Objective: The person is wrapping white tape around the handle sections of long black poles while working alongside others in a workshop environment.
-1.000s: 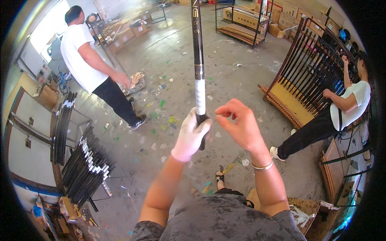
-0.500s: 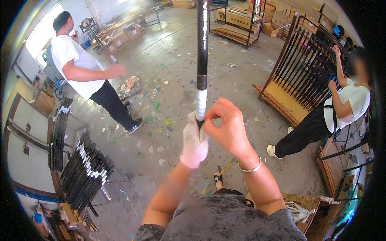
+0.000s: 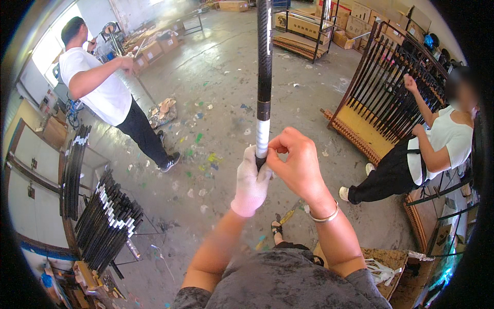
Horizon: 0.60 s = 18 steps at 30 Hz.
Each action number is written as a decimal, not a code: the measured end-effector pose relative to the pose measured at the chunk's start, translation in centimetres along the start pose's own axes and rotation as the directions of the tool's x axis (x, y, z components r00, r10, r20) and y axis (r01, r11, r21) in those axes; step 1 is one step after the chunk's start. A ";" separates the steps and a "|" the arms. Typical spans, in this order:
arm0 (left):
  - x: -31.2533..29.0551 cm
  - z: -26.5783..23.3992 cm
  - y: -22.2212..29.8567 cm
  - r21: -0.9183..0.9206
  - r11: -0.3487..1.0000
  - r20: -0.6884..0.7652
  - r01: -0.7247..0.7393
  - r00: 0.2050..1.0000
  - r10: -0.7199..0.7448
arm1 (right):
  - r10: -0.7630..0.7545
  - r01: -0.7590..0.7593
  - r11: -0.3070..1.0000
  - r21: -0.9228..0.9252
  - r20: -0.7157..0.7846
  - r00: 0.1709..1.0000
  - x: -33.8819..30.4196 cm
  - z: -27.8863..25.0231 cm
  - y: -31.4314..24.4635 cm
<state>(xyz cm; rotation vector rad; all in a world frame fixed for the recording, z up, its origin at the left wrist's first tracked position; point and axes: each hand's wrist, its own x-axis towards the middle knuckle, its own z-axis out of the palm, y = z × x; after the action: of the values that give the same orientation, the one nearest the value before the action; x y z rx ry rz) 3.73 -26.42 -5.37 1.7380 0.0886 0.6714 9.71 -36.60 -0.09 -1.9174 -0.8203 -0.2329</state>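
A long black rod (image 3: 264, 62) stands nearly upright before me, with a white band (image 3: 263, 135) wrapped round it near its lower end. My left hand (image 3: 250, 180), in a white glove, is closed round the rod just below the band. At the band's right edge, the thumb and forefinger of my bare right hand (image 3: 294, 160) are pinched together, a bangle on that wrist. Whatever lies between those fingertips is too small to make out. The rod's top runs out of the picture.
Black rods with white bands (image 3: 110, 213) lie stacked at the left. A person in white (image 3: 98, 82) stands far left; another (image 3: 440, 139) is at the right by a slanted rack of rods (image 3: 355, 131). Cardboard boxes (image 3: 296, 28) stand at the back. Scraps litter the floor.
The rod and both my hands have shifted slightly to the right, the pinch staying at the band. The left person's arm has risen; the right person's raised hand has come lower and leftward.
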 end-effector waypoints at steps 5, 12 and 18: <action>0.6 -1.7 0.3 -0.183 0.970 0.109 0.159 0.984 -0.140 | 0.084 -0.103 0.954 0.281 0.078 0.993 -0.6 -2.0 -0.3; 0.2 -1.2 -0.1 -0.298 0.925 0.140 0.235 0.969 -0.201 | 0.013 -0.022 0.988 0.155 0.056 0.998 -0.2 -0.3 -0.3; -0.4 -1.5 -0.1 -0.278 0.931 0.116 0.235 0.971 -0.210 | 0.003 -0.006 0.998 0.057 0.036 0.999 -0.5 -0.1 -1.1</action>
<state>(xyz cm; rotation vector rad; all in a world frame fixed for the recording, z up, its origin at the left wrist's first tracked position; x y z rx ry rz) 2.68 -25.28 -5.43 1.4437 0.1208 0.4193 8.61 -36.58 0.49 -1.8742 -0.8380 -0.1706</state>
